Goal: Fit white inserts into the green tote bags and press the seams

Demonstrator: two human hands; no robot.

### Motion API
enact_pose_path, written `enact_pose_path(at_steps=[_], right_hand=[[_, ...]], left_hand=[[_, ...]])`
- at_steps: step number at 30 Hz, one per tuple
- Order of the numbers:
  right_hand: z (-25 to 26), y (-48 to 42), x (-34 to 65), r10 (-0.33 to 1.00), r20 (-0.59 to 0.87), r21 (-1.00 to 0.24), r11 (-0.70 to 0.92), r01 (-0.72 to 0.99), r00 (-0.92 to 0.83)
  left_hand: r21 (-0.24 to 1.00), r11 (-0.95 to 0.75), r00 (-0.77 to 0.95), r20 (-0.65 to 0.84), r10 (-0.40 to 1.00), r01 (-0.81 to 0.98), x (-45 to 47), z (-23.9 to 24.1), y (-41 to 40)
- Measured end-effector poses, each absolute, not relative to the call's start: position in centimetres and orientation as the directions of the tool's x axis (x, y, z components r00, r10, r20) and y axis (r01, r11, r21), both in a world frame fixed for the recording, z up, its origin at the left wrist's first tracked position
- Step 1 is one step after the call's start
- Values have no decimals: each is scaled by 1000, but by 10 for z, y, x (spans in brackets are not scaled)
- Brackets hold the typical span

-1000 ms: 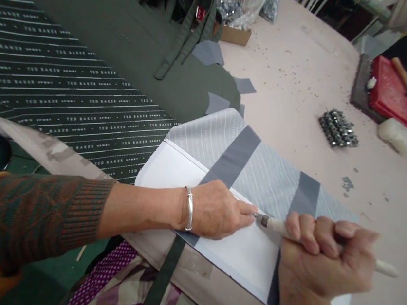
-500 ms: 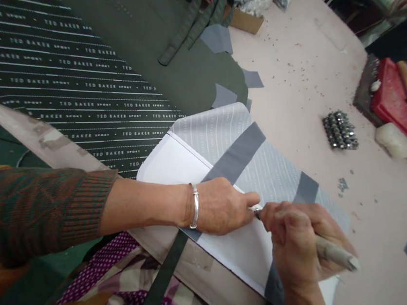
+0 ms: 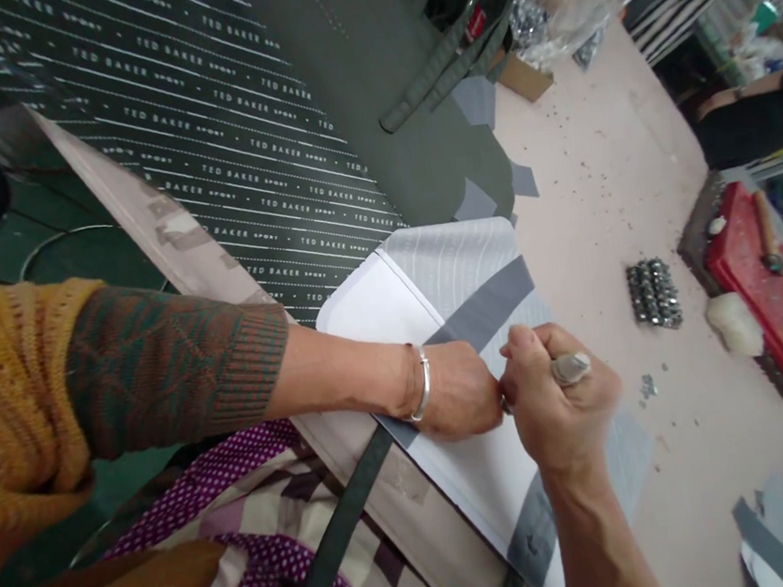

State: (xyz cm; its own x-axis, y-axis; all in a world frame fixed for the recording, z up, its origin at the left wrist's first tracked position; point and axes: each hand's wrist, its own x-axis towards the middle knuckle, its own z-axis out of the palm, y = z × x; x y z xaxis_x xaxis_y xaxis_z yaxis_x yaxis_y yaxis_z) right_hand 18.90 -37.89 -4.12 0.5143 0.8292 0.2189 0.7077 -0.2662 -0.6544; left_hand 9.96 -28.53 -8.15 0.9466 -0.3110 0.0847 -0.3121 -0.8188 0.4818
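A white panel (image 3: 372, 310) lies at the table's near edge, its pale grey printed layer (image 3: 457, 250) beyond it and a dark grey strip (image 3: 482, 307) across both. My left hand (image 3: 459, 389), with a silver bangle at the wrist, is closed low over the panel; its fingertips are hidden. My right hand (image 3: 560, 406) is wrapped round a slim tool with a pale handle (image 3: 571, 368), whose end sticks out of the fist. Its working end is hidden where the two hands meet. A second grey strip (image 3: 532, 532) crosses the panel below the hands.
Dark green printed fabric (image 3: 204, 136) spreads over the far left. Small shiny metal parts (image 3: 655, 294) sit in rows at the right, near a red board (image 3: 762, 289) bearing a hammer (image 3: 771, 236). A white lump (image 3: 734, 325) sits beside the board. Another person's arm (image 3: 757, 92) shows at upper right.
My right hand has turned, so the handle's end now points up instead of down to the right. Its fist is higher beside my left hand. The whole view has shifted somewhat.
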Motion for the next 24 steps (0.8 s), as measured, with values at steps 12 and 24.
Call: enact_pose_path(at_steps=[12,24], right_hand=[[-31,-399,188,639,257,-938,-17,347,725],[-29,-468,197,605,-179,-842,-502,198,776]], left_hand=[[475,-838,958,43,-284,-269,97,-74,-283],[421,-873,962,213,-171,-248,95,-86,-287]])
